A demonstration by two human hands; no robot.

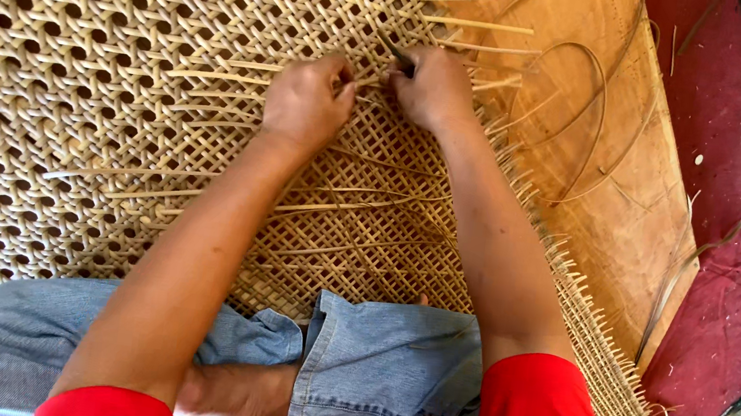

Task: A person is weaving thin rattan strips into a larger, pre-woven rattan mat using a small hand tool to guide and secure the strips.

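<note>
Both arms reach forward; the left hand (303, 103) pinches a cane strip (218, 76), the right hand (436, 85) grips a dark tool (397, 51). Below lies a woven cane sheet (80, 63) on a wooden board (613, 198).

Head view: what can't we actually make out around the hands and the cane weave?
- Dark tool in the right hand: its grip end is hidden in the fist.
- Left hand: fingertips curl under, so which strand they pinch is unclear.
- Woven cane panel: cut off by the top and left edges.
- Weave near the person: covered by the forearms and jeans.
</note>
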